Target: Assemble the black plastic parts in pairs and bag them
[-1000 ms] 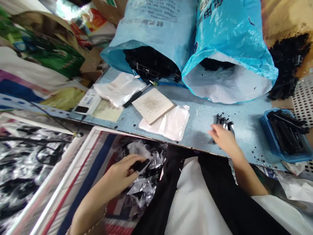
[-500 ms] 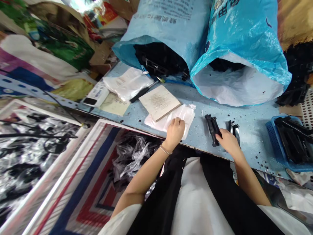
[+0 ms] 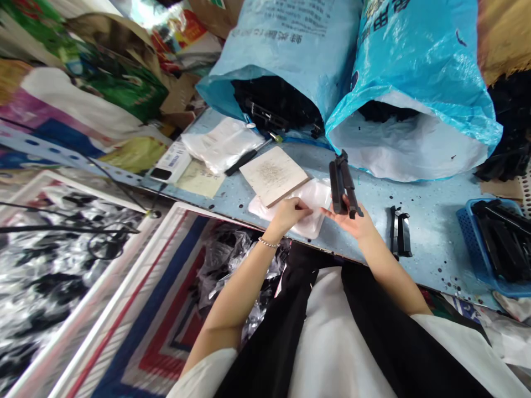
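My right hand holds a pair of long black plastic parts upright above the bench. Its fingers reach left toward a stack of clear plastic bags. My left hand, with a beaded bracelet at the wrist, pinches at the top of that stack. A square pale board with a speckled surface lies on the stack's back part. Right of my right hand, another pair of black plastic parts lies on the blue bench.
Two blue sacks with black parts inside stand open at the back. A blue basket of black parts is at the right. White packaging lies at the back left. Below the bench edge, a striped container holds bagged items.
My right hand has lifted the black plastic parts off the bench and carried them left toward the bags. My left hand has shifted slightly left, its fingers pinching at the bag stack.
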Available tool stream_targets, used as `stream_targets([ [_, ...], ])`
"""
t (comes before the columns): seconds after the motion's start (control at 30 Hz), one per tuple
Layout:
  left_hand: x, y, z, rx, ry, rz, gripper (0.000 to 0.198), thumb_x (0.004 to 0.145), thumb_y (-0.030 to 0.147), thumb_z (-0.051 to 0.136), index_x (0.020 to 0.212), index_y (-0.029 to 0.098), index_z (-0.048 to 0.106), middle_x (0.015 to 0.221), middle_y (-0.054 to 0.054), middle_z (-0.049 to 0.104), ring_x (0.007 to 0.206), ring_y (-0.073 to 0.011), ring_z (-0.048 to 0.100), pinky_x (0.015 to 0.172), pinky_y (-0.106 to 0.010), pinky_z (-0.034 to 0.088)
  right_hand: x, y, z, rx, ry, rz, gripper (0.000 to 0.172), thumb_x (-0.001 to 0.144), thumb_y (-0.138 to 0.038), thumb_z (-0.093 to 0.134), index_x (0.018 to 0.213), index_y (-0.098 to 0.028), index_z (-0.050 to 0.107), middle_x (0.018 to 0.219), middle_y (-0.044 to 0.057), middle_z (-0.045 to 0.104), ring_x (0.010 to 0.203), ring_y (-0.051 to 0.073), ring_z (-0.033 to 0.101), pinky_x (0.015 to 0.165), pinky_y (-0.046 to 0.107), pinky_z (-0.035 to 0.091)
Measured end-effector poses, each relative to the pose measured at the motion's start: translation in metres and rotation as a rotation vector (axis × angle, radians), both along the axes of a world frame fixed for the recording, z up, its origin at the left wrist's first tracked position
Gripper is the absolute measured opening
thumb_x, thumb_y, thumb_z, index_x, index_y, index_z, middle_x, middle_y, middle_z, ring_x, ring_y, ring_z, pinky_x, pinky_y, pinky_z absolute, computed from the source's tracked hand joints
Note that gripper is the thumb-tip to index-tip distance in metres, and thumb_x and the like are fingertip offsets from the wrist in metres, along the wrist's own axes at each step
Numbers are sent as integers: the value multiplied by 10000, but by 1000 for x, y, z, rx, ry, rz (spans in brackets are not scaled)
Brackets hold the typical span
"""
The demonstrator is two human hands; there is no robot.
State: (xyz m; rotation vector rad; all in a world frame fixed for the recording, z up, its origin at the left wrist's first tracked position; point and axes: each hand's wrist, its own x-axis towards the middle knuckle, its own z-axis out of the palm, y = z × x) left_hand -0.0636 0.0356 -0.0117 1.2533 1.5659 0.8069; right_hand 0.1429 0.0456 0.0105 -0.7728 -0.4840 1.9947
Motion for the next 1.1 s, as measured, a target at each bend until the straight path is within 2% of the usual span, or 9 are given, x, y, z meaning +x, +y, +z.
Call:
stream_targets([
  [0.13,0,1,-1,7,21,43,218,615,291,794,597,183,604,572,27,602,559,-124,528,544,-251,392,-25,15,-13,-5,3,29,258,696,-354,841,770,-238,622,763,-36,671,772,172,631,919,455,580],
  [0.27,-12,-11,14,115,-18,71,173,730,300,729,699,179,610,680,-11,665,630,-152,605,600,-270,484,-29,14,-26,-24,-116,-4,318,663,-376,867,778,-234,606,752,-39,639,766,162,615,907,407,591],
  [0.33,-17,-21,23,299,145,10,57,822,221,626,787,179,643,819,-52,707,782,-191,660,727,-322,550,-28,13,-27,-36,-186,-33,357,654,-417,865,777,-244,578,761,-38,625,797,172,618,923,425,592],
  [0.5,-18,-29,27,439,674,-207,396,802,-22,411,979,140,726,1172,-180,693,1136,-308,639,992,-486,542,-21,10,-20,-27,-296,-34,333,725,-452,809,778,-253,547,794,-13,623,844,189,617,882,408,607],
  [0.6,-17,-19,19,416,606,-229,491,817,0,421,1221,106,678,1298,-187,649,1210,-292,621,1059,-455,525,0,-6,-15,-94,-233,90,229,811,-406,734,859,-231,595,837,7,638,762,164,593,680,320,605],
  [0.7,-15,-17,17,421,455,-204,569,827,49,457,1376,128,587,1436,-172,563,1141,-244,649,1003,-392,559,24,-32,-16,-203,-101,346,230,895,-390,629,969,-172,630,805,30,631,610,125,514,421,208,445],
  [0.8,-11,-27,22,430,386,-213,647,783,31,463,1416,134,548,1484,-178,518,981,-190,670,884,-334,586,32,-50,-24,-297,64,576,258,946,-386,568,996,-140,621,661,-16,543,486,83,382,341,150,314],
  [0.97,-14,-47,37,453,352,-95,675,798,40,476,1461,168,496,1495,-187,495,741,-97,616,761,-278,577,16,-48,-36,-275,93,649,294,991,-403,500,1008,-123,588,603,-38,511,399,45,228,297,121,203],
  [1.1,-7,-61,41,467,349,-86,672,827,36,468,1480,192,475,1506,-186,487,890,-139,675,857,-310,588,3,-44,-36,-152,-105,623,279,951,-430,533,933,-153,560,569,-63,457,379,43,176,294,149,165],
])
